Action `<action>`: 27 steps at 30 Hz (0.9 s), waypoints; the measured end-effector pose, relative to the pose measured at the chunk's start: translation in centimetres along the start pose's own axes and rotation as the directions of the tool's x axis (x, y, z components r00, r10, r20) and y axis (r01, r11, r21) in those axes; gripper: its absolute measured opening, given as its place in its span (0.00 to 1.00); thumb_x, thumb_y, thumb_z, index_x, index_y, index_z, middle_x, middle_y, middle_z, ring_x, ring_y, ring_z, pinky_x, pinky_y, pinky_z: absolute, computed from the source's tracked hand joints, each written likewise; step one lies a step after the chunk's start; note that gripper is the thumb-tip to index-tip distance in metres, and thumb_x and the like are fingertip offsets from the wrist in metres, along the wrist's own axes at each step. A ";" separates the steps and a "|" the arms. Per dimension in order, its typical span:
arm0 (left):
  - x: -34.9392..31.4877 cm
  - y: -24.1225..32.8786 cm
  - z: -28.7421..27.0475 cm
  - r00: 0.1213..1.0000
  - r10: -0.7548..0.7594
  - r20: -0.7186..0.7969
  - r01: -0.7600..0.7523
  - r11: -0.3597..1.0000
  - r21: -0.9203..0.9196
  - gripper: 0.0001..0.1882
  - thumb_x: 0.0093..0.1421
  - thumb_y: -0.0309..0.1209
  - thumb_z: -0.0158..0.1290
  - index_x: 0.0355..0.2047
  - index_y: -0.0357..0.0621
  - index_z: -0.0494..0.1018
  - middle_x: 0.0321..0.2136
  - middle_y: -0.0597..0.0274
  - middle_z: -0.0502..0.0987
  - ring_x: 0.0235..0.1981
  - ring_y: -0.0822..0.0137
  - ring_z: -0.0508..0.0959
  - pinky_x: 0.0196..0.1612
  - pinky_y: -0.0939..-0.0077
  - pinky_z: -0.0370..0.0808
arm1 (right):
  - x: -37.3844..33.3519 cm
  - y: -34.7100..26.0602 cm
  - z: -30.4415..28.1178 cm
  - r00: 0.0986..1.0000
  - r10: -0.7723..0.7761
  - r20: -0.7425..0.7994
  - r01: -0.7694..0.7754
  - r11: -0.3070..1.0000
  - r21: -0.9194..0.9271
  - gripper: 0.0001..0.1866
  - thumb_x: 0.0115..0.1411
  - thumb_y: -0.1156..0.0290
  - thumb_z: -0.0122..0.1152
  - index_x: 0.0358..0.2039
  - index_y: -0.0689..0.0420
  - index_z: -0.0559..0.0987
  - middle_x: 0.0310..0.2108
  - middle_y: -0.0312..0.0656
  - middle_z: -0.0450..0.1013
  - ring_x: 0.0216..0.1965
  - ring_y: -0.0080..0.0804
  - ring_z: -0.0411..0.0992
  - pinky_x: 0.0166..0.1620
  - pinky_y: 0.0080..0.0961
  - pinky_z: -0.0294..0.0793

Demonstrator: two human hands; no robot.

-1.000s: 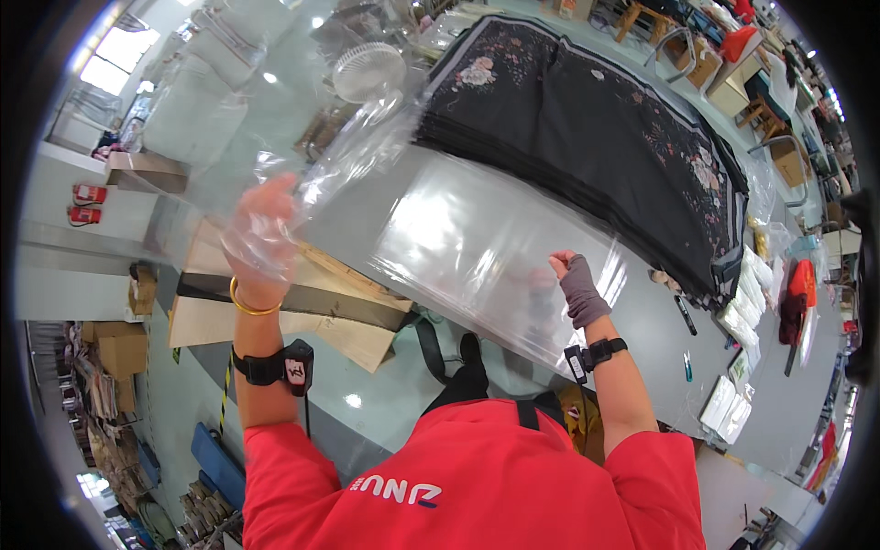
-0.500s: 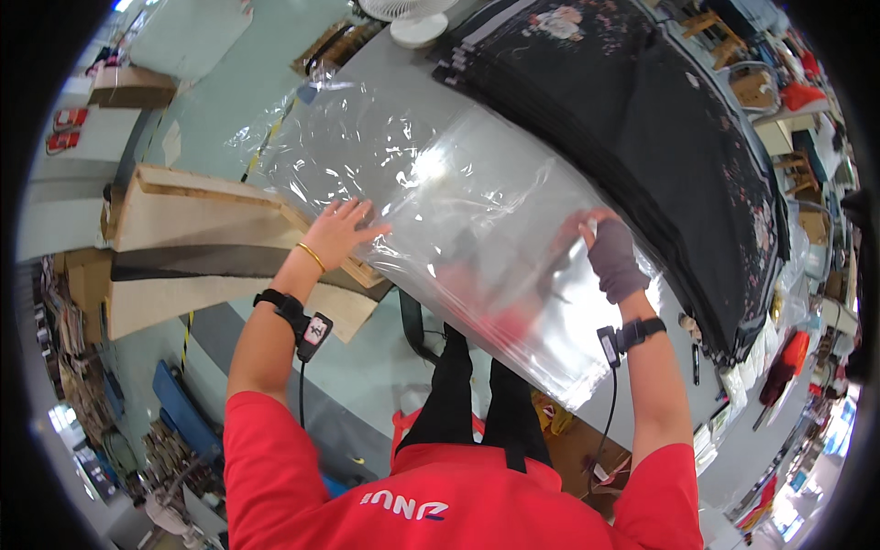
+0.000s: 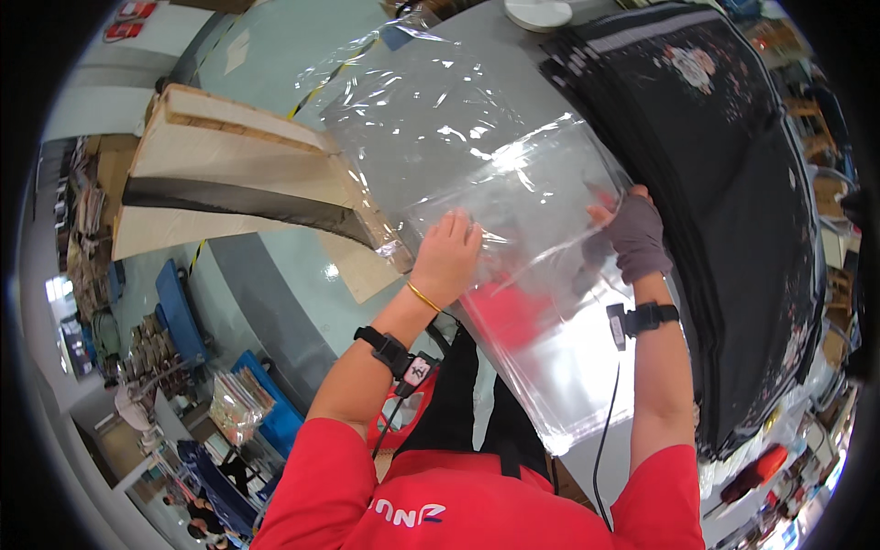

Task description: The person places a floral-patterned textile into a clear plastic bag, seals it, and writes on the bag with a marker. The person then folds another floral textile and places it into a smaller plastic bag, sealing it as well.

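In the head view, see slantwise through the middle of the frame a clear, glossy, rectangular layer of thin plastic film (image 3: 550, 261) on a flat grey bench (image 3: 495, 60), with long axis running from upper left of centre down to just right of lower centre. Flat and squared toward the lower end, loose and crinkled toward the upper left.

At the left edge of the film, near the centre of the frame, find the bare left hand (image 3: 447, 252), palm down: grip unclosed, fingers nearly straight and side by side, resting over the plastic with no pinch to be seen. At the opposite edge, right of centre, find the right hand (image 3: 632, 225) in a grey-purple fabric fingerless glove (image 3: 640, 247): thumb toward the film, fingers bent; cannot tell of any hold on the edge.

Just beyond the right hand, filling the right of the frame, note a thick folded stack of black floral-printed cloth (image 3: 724, 211). Far nearer to the right hand than to the left; cannot tell of contact.
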State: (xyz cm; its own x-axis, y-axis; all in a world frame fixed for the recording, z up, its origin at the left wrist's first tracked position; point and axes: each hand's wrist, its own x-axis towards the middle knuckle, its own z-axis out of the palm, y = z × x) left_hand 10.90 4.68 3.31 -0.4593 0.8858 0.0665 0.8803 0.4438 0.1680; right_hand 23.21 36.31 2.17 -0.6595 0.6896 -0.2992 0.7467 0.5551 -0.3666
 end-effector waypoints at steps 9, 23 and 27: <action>1.0 -1.5 0.6 0.984 -0.121 -0.133 0.099 0.982 -0.162 0.11 0.58 0.25 0.54 0.42 0.39 0.77 0.46 0.55 0.79 0.46 0.56 0.79 0.46 0.66 0.80 | -1.5 -0.2 0.3 0.998 -0.053 -0.031 0.056 0.990 0.128 0.27 0.54 0.55 0.75 0.41 0.66 0.79 0.41 0.58 0.79 0.43 0.50 0.80 0.46 0.43 0.78; 6.2 -7.6 0.0 0.963 -0.264 -0.046 0.230 0.904 -0.361 0.12 0.69 0.26 0.48 0.51 0.42 0.74 0.46 0.51 0.82 0.53 0.49 0.79 0.51 0.59 0.78 | -6.7 12.6 -6.0 0.922 -0.129 0.365 -0.107 0.821 0.560 0.04 0.63 0.75 0.64 0.30 0.59 0.79 0.23 0.28 0.70 0.26 0.17 0.67 0.31 0.21 0.66; 6.7 -7.0 0.5 0.980 -0.182 -0.084 0.152 0.949 -0.277 0.13 0.71 0.33 0.49 0.51 0.42 0.75 0.46 0.51 0.82 0.54 0.51 0.79 0.53 0.59 0.78 | -8.2 13.2 -8.6 0.830 -0.452 0.328 0.198 0.788 0.583 0.06 0.59 0.72 0.70 0.34 0.58 0.81 0.26 0.31 0.75 0.31 0.20 0.71 0.38 0.22 0.71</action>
State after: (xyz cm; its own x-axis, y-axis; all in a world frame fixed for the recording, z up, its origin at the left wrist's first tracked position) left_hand 1.68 7.60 2.06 -0.6201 0.7757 0.1175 0.7322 0.5185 0.4416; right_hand 39.23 42.01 7.32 -0.9128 0.1690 -0.3717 0.4070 0.3029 -0.8617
